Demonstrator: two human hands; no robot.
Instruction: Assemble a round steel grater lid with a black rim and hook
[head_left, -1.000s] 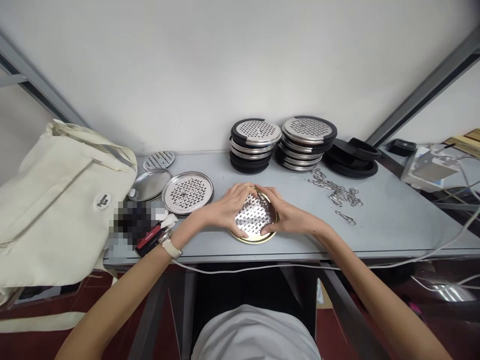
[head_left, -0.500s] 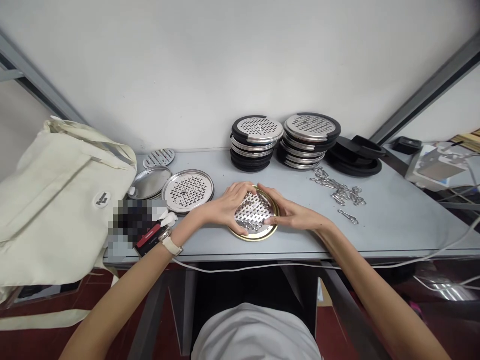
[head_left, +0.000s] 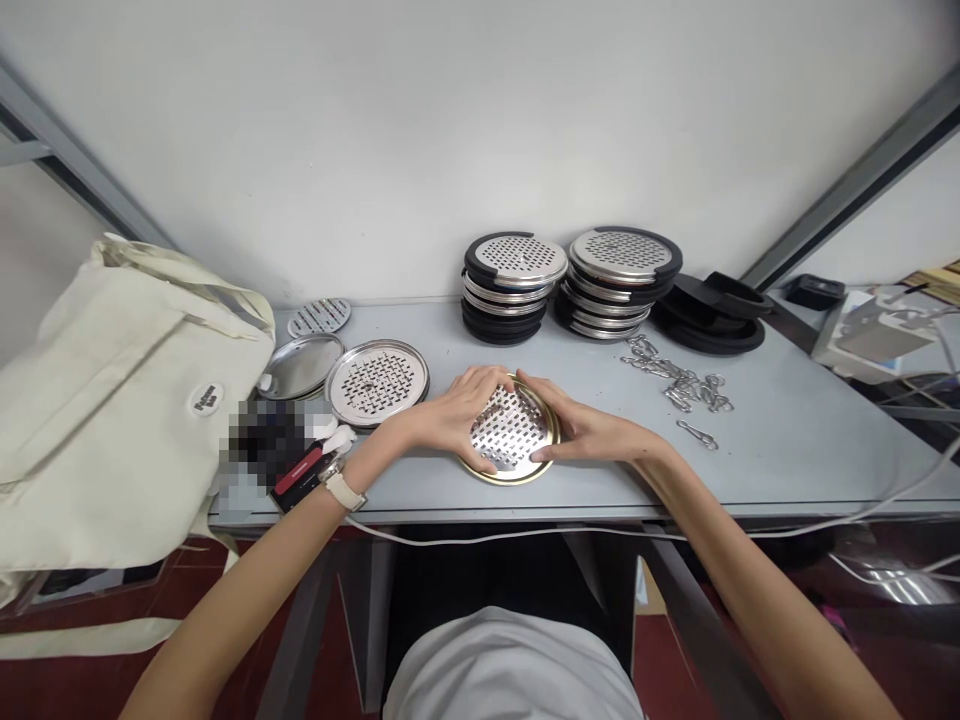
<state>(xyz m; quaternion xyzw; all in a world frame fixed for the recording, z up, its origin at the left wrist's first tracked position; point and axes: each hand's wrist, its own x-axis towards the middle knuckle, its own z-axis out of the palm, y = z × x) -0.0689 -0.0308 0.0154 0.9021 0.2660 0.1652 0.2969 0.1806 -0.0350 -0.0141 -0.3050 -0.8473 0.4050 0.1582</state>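
Observation:
Near the table's front edge lies a round perforated metal grater plate (head_left: 511,432), set in a gold-coloured ring (head_left: 517,481). My left hand (head_left: 461,415) curves around its left side, thumb on the lower rim and fingers at the far edge. Around the right side is my right hand (head_left: 592,430), with its thumb pressed on the plate's face and its fingers along the rim. Both hands grip the plate; their far fingertips nearly meet. The underside of the plate is hidden. Left of my hands lies a larger perforated plate (head_left: 377,383) on a low stack.
Two stacks of metal plates and black rings (head_left: 514,290) (head_left: 621,285) stand by the wall. Black round parts (head_left: 709,315) and a heap of metal snap hooks (head_left: 679,382) lie to the right. At left are a cream bag (head_left: 135,400), a shiny lid (head_left: 304,366) and a slotted disc (head_left: 319,316).
My right thumb has shifted slightly down along the plate's face. The plate's reflections have altered a little; both hands keep their grip in nearly the same place.

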